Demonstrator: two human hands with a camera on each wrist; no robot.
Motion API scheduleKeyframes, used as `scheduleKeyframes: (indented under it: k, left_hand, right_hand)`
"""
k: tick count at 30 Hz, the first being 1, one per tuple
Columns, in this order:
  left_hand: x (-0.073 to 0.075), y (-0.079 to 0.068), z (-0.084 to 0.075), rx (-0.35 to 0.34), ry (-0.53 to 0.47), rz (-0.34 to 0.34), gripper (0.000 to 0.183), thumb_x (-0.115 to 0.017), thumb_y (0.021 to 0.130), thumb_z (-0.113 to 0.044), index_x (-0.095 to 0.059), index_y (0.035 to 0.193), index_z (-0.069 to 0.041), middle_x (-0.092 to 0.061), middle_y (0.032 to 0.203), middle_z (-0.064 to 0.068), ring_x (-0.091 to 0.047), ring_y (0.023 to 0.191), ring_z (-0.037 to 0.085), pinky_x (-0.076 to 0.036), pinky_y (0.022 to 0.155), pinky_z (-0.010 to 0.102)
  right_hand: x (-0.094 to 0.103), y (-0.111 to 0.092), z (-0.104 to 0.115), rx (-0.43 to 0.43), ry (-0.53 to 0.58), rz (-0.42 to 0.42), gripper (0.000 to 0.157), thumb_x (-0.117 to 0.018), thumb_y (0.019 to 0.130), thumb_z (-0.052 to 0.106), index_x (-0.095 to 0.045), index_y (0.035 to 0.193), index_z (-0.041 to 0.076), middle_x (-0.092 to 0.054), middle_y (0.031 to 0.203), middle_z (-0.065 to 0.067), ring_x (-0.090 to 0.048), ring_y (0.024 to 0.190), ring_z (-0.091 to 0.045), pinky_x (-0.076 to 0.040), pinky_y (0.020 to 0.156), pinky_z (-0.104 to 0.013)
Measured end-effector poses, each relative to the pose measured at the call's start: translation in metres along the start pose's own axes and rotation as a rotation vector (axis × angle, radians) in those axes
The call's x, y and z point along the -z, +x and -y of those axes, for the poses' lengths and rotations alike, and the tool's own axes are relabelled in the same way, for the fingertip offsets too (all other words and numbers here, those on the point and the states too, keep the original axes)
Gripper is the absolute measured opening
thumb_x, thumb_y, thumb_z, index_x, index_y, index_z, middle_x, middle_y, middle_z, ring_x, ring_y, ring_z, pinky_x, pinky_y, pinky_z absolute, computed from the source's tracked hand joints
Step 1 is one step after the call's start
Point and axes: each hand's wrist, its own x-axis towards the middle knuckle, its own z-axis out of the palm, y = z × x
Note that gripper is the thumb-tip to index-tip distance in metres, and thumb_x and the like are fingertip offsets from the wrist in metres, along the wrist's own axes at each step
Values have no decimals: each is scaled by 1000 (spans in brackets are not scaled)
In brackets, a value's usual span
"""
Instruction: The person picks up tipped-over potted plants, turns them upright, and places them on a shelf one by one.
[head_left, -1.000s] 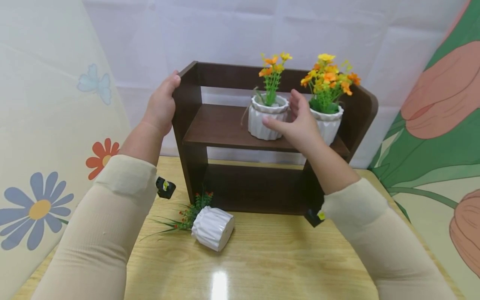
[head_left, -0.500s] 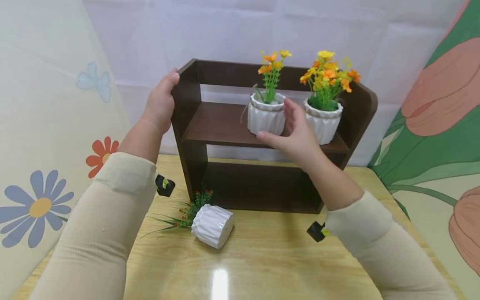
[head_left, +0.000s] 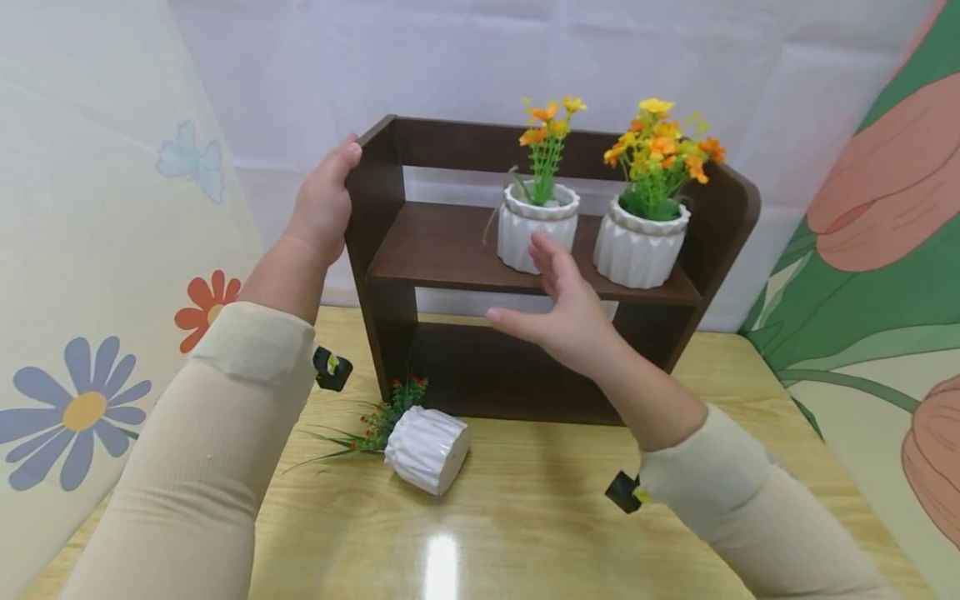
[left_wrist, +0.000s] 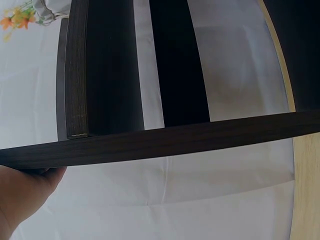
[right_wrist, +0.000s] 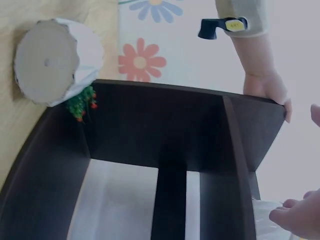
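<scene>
A dark brown two-tier shelf stands on the table. At its left side panel, my left hand holds the upper edge; the right wrist view shows fingertips bent over that edge. Two white fluted pots stand on the upper board: the left pot has sparse orange and yellow flowers, the right pot a fuller bunch. In front of the left pot is my right hand, thumb and fingers spread, holding nothing. Its fingertips overlap that pot in the head view; whether they touch it I cannot tell.
A third white pot lies on its side on the wooden table, by the shelf's lower left corner. Its grassy, red-dotted plant points left. White cloth hangs behind, with flower-printed sheets on both sides.
My right hand has drawn back from beside the left pot, down and toward me, and the right pot is now in full view. My left hand keeps its place on the shelf.
</scene>
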Motion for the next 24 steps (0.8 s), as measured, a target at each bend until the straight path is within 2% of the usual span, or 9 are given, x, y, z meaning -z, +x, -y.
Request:
scheduleKeyframes:
  k: [5,9,17,24]
  left_hand:
    - [0,0,0,-3,3,0,55,-28,104,-43,-20,157,-32,-14,162,-20,-16,141,5,-16,114,22]
    - [0,0,0,-7,10,-1,55,-28,104,-43,-20,157,-31,-14,163,-19,-16,141,4,-16,115,21]
    - [0,1,0,-9,22,-2,55,-28,104,-42,-20,157,-31,-14,163,-19,-14,143,2,-13,118,21]
    - [0,1,0,-7,29,-9,55,-28,104,-42,-20,157,-31,-14,163,-19,-15,142,3,-14,117,22]
  right_hand:
    - [-13,-3,-9,-9,-3,42,102,-83,79,27,-17,156,16,-24,162,-2,-22,149,-15,-20,122,-37]
    - [-22,-6,-14,7,-46,62,102,-83,78,31,-18,156,17,-25,162,-1,-24,149,-17,-22,121,-39]
    - [-37,-18,-14,46,-101,92,100,-83,77,35,-23,155,23,-27,161,4,-26,148,-19,-26,119,-45]
    - [-54,-18,-21,-11,-173,177,102,-84,75,41,-22,155,29,-29,160,3,-30,146,-24,-30,115,-53]
